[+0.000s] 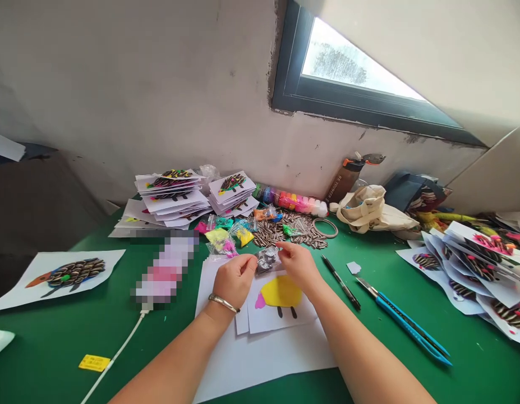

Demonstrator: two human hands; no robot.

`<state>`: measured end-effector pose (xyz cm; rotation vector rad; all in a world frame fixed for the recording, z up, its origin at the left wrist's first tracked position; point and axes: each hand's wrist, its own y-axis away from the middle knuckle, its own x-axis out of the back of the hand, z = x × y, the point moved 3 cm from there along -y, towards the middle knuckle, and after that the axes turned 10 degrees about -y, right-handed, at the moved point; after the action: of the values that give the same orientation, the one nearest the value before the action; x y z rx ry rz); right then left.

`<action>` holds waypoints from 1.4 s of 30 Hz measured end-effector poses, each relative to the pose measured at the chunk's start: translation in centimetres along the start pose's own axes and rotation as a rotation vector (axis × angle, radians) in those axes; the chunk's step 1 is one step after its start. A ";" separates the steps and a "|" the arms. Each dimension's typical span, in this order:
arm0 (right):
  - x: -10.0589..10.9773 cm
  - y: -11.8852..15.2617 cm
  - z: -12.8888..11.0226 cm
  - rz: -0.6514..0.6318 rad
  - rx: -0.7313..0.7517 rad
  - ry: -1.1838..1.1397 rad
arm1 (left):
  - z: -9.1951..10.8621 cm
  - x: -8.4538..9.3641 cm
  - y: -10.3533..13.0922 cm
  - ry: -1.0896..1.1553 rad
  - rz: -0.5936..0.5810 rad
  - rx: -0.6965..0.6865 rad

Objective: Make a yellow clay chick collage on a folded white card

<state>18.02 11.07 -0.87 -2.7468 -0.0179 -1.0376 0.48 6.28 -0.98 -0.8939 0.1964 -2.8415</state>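
My left hand [237, 279], with a bracelet at the wrist, is closed in a pinch above the papers; what it may hold is too small to name. To its right, my right hand [297, 264] has its fingers bent together near a small clear bag of dark clay [267, 260]. Whether its fingertips grip the bag is not clear. Below both hands lies a white card [260, 317] with a yellow clay body [280, 290], a pink head piece [259, 301] and two dark legs. Larger white sheets [268, 359] lie under it.
Sunflower seeds [270, 231], bagged coloured clay [244, 236] and stacked seed pictures [175, 202] sit behind. A black pen [341, 282] and a blue cutter [403, 321] lie right, before more pictures [482, 269]. At left are a bird picture [77, 275] and a white cable [120, 350].
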 end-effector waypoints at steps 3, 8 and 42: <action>0.7 1.0 -0.5 0.030 0.018 -0.110 | -0.1 0.1 -0.1 -0.005 0.064 -0.029; 2.0 3.9 -2.0 0.098 0.033 -0.356 | -0.2 -0.2 -0.3 0.299 -0.060 0.083; 1.2 6.0 -1.7 -0.079 0.149 0.113 | 1.0 -1.4 1.0 0.475 -0.367 0.247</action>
<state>18.32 4.79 0.00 -2.5688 -0.1804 -1.1608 2.27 5.46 -1.07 -0.2108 -0.2928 -3.2739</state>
